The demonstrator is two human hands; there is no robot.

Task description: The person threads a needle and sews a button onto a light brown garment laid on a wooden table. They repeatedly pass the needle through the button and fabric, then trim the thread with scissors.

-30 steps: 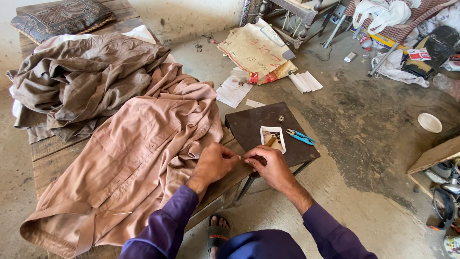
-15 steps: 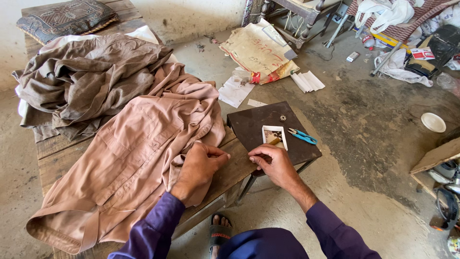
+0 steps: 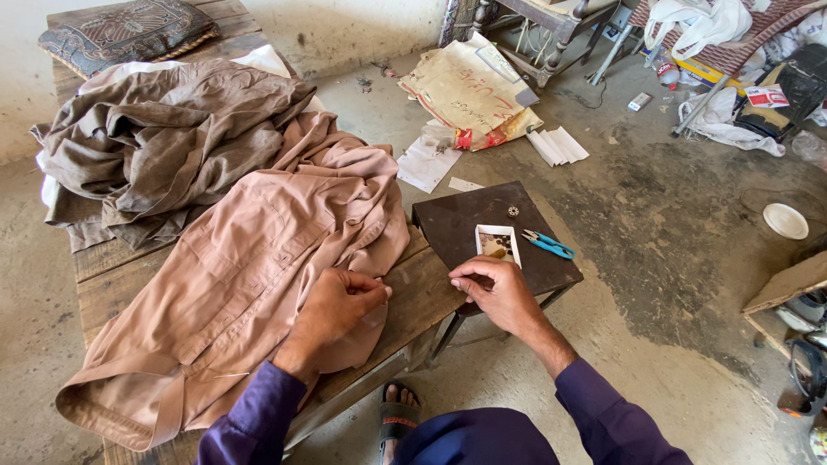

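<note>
Under our left hand point(image 3: 332, 306) the wooden bench point(image 3: 422, 297) carries a pink garment point(image 3: 250, 275); beyond it, brown cloth point(image 3: 155, 146) and cushion point(image 3: 129, 26).

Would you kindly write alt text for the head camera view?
A person's left hand grips a pinkish-tan garment on a wooden bench, while the right hand rests pinched beside a small white box on a dark stool.
</note>
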